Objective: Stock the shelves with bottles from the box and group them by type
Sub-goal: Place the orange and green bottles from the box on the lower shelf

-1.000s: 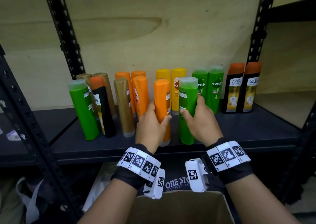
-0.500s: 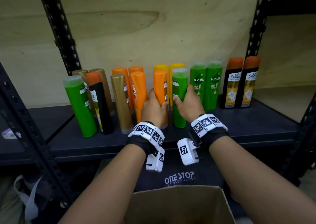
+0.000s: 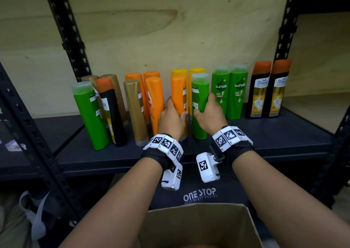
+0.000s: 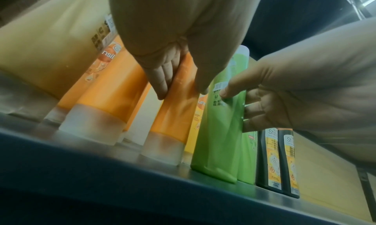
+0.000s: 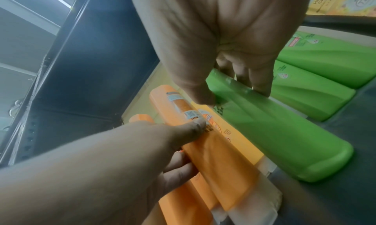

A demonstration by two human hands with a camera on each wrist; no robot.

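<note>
My left hand (image 3: 173,117) grips an orange bottle (image 3: 179,96) that stands cap-down on the dark shelf (image 3: 284,136). My right hand (image 3: 208,113) grips a green bottle (image 3: 199,100) right beside it, cap up. In the left wrist view the left hand's fingers (image 4: 160,77) wrap the orange bottle (image 4: 175,112), and the right hand's thumb (image 4: 230,88) lies on the green bottle (image 4: 219,132). The right wrist view shows the green bottle (image 5: 274,132) pinched between thumb and fingers, with the orange bottle (image 5: 219,161) next to it.
Along the shelf stand a green bottle (image 3: 91,115), a black one (image 3: 111,111), gold ones (image 3: 135,111), orange ones (image 3: 154,100), yellow ones (image 3: 197,71), two green Sunsilk bottles (image 3: 230,92) and two black Shayla bottles (image 3: 269,90). An open cardboard box (image 3: 198,227) sits below. Black uprights (image 3: 66,30) frame the shelf.
Both hands have pushed their bottles back from the shelf's front edge toward the rows behind. The orange and green bottles now stand close in front of the yellow ones.
</note>
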